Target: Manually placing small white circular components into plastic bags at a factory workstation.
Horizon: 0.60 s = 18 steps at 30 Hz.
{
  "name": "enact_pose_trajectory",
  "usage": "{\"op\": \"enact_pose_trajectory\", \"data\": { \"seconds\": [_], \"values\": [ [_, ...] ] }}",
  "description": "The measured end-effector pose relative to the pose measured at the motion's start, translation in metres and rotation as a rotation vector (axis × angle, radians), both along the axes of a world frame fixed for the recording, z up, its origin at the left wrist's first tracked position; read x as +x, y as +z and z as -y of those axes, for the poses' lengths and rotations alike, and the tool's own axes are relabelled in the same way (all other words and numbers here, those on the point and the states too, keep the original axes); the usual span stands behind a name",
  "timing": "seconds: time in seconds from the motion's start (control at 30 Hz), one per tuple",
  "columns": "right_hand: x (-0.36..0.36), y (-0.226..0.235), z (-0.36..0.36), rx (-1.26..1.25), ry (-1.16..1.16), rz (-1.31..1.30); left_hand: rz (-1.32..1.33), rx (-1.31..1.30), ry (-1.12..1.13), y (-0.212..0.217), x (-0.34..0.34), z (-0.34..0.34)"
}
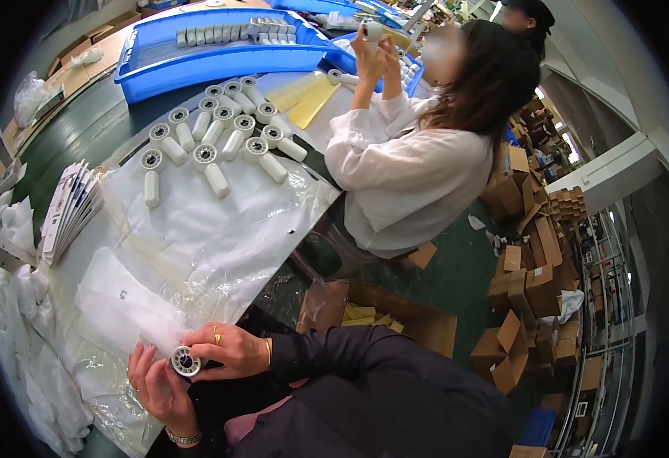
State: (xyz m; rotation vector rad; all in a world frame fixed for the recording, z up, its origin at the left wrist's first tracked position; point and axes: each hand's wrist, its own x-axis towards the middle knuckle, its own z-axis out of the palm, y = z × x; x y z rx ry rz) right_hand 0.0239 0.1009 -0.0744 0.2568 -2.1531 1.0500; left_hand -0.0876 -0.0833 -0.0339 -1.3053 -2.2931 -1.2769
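Note:
Low on the bench's near edge, my right hand (pixel 231 351) is closed round a white device with a round, dark-spoked vent face (pixel 186 361). The vent face points up; its lower part is hidden by my hands. My left hand (pixel 160 388) cups the same device from the left, its thumb at the rim and its fingers loosely curled. Just beyond my fingers lies a translucent white plastic bag (pixel 124 294). Farther up the bench, several similar white devices (pixel 216 180) lie in a group, each with a round vented head and a cylindrical handle.
Plastic sheeting (pixel 220 229) covers the bench. A stack of printed leaflets (pixel 67 210) stands left. Blue trays (pixel 220 67) hold white parts at the back. A co-worker in a white top (pixel 418 175) holds a white part. Right of the bench sits an open carton (pixel 426 317).

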Motion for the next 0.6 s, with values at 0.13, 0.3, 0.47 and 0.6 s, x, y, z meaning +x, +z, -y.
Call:
{"op": "enact_pose_trajectory", "data": {
  "seconds": [0.13,0.3,0.47,0.6],
  "values": [
    [0.004,0.003,-0.001,-0.017,0.033,0.032,0.022,-0.001,-0.004,0.0,0.003,0.003],
    [0.005,0.007,0.005,-0.028,0.007,0.044,0.038,0.023,-0.009,-0.003,0.002,0.005],
    [0.007,0.015,0.014,-0.002,-0.07,-0.009,0.062,0.039,0.003,-0.003,0.006,0.007],
    [0.009,0.031,0.02,0.044,-0.069,-0.012,0.053,0.09,0.018,0.002,0.008,0.015]
  ]
}}
